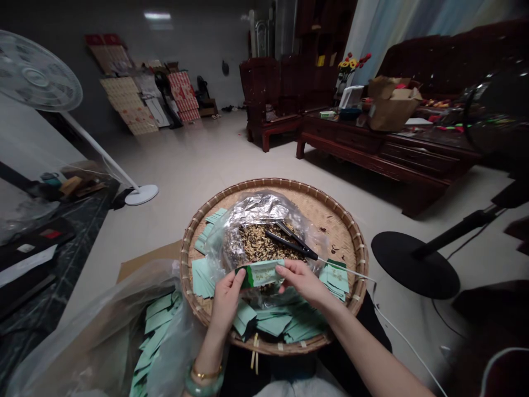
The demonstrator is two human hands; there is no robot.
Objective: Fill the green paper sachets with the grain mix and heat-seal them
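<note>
Between my two hands, a green paper packet point(264, 273) is stretched sideways over the woven tray point(356, 242). My left hand point(226, 295) pinches its dark green end, and my right hand point(301, 280) grips the pale end. Just beyond it, a clear plastic bag point(260, 203) lies opened out around a mix of dark and tan dried bits point(254, 242). A black hair straightener point(291, 242) rests on this mix, its white cord running off to the right. More green packets point(275, 320) lie along the tray's near rim and at both sides.
Left of the tray, a large plastic bag point(99, 325) holds many green packets. A white standing fan point(141, 194) is at the left, and a black fan base point(415, 264) at the right. Beyond stand a dark wooden table point(372, 140) and chair point(264, 94).
</note>
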